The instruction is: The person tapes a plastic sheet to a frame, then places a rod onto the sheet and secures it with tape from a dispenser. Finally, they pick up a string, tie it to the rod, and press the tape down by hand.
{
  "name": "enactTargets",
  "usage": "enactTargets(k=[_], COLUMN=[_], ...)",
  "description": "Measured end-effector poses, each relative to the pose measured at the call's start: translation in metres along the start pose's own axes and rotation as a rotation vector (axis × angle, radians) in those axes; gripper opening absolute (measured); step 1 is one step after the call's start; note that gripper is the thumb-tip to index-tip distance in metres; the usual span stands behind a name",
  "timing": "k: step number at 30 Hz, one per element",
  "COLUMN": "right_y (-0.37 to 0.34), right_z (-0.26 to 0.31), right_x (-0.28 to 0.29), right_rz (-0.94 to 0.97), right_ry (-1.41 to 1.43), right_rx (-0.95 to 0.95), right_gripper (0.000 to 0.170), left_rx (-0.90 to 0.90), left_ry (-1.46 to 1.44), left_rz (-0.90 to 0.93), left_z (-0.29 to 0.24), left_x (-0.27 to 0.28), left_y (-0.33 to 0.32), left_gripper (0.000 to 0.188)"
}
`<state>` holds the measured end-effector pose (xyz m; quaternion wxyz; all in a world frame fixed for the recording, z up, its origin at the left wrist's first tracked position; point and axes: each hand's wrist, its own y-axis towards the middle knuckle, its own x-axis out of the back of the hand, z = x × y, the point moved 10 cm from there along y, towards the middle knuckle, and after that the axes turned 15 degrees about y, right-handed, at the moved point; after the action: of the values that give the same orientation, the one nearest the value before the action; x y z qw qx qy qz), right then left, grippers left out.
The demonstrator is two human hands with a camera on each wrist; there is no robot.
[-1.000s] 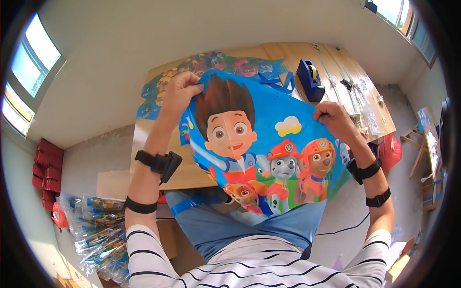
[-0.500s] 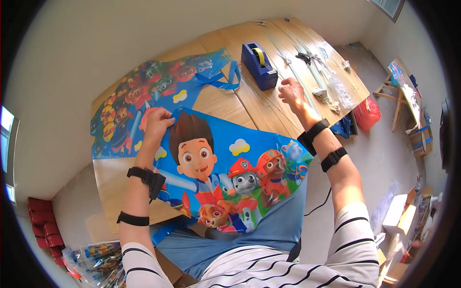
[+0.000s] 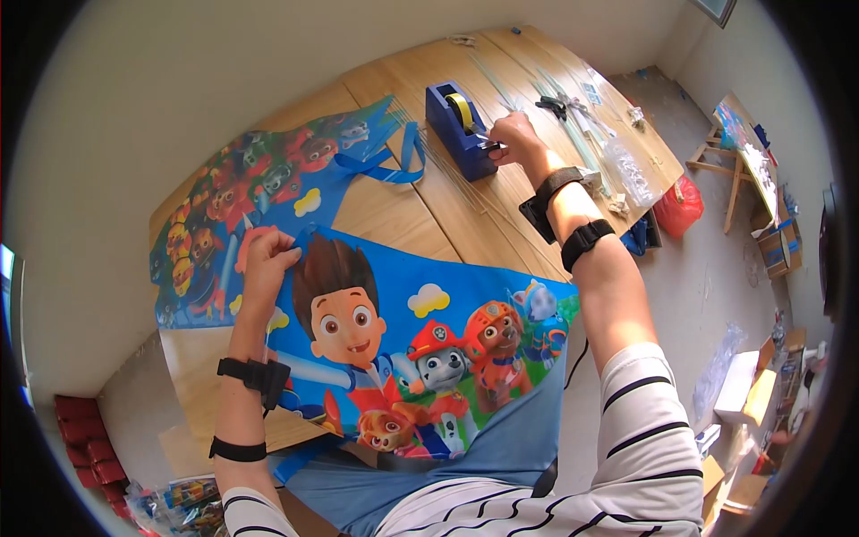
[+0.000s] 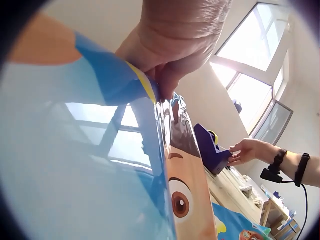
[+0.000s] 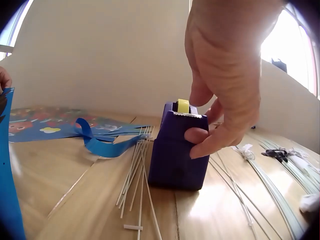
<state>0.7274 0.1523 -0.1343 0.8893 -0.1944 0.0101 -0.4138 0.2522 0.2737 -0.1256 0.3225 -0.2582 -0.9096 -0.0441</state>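
Observation:
My left hand [image 3: 266,261] pinches the upper left corner of a shiny blue plastic sheet [image 3: 407,267] printed with a cartoon boy and pups. The sheet hangs down over the lap, its lower part against the blue trousers. Reaching forward, my right hand [image 3: 519,136] has its bent fingers at the front of a dark blue tape dispenser [image 5: 175,167]. In the right wrist view, fingertips overlap the dispenser's front just below the serrated cutter [image 5: 189,114]. A yellow tape roll [image 5: 183,106] sits behind it. I cannot tell whether the fingers pinch the tape's end.
A second printed sheet [image 3: 242,192] lies on the wooden table [image 3: 403,224], with a blue ribbon [image 3: 385,167] beside it. Thin rods [image 5: 135,175] lie alongside the dispenser. Black-handled scissors [image 3: 553,107] and clear plastic bags [image 3: 631,170] are farther right. A red bag [image 3: 680,208] hangs near the table edge.
My right hand has let go of the sheet's right corner and moved forward to the tape dispenser. That corner has dropped. The left hand keeps its pinch, and the head view has turned rightward.

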Motion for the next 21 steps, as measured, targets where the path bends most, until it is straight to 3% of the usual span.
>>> enactTargets(k=[6,12,21], right_y=[0.011,-0.005,-0.03], right_z=[-0.005,-0.03,-0.099], right_x=[0.001,0.007,-0.009], right_rz=[0.061,0.179,0.072], right_ry=[0.092,0.365,1.113], right_rx=[0.077,0.107,-0.282], right_gripper=[0.017,0.013,0.011], left_rx=[-0.023,0.004,0.033], left_ry=[-0.033,0.082,-0.018], left_rz=[0.009,0.123,0.173], left_z=[-0.018,-0.025,-0.046], left_x=[-0.001,0.003,0.004], left_y=[0.0,0.002,-0.006], left_gripper=[0.01,0.018,0.023])
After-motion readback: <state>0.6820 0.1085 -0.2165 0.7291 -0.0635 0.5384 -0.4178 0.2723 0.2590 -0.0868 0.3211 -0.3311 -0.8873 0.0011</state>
